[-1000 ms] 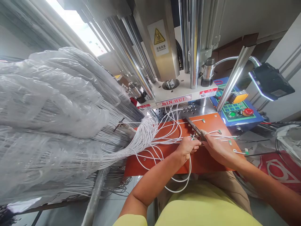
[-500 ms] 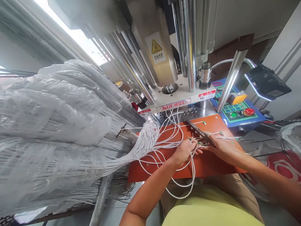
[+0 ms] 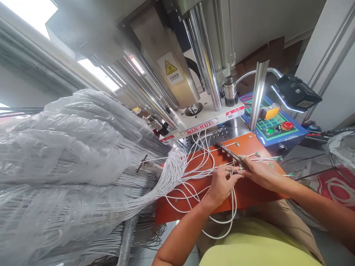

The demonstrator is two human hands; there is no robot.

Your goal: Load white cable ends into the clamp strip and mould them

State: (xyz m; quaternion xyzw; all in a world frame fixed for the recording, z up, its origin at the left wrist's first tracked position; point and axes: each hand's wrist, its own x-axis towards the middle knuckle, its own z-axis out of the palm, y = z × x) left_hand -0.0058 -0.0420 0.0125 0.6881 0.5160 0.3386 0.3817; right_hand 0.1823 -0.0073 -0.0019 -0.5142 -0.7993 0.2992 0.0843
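**Hands, metal bar and white cables over the press board**

The left forearm rises from the lower edge, the left hand (image 3: pixel 223 183) back upward, its thumb and forefinger drawn together on white cables (image 3: pixel 173 170) near their tips; the exact number gripped cannot be told. The right forearm enters from the right, and the right hand (image 3: pixel 256 173) grips the near end of a metal bar (image 3: pixel 229 152) between thumb and fingers. The fingertips of the two hands nearly meet.

The bar is dark, straight and narrow, with small pale pieces along its edge. It slants from the right hand toward the perforated steel plate (image 3: pixel 219 135), above a smooth, flat orange-red board (image 3: pixel 177 212). The cables are slender and round; they fan out from a dense bundle left of the hands, and some loop below the left hand. Green-tipped ends (image 3: pixel 257 154) lie on the board beyond the right hand. Crinkled, translucent plastic wrap (image 3: pixel 72 147) covers further bundles at far left.
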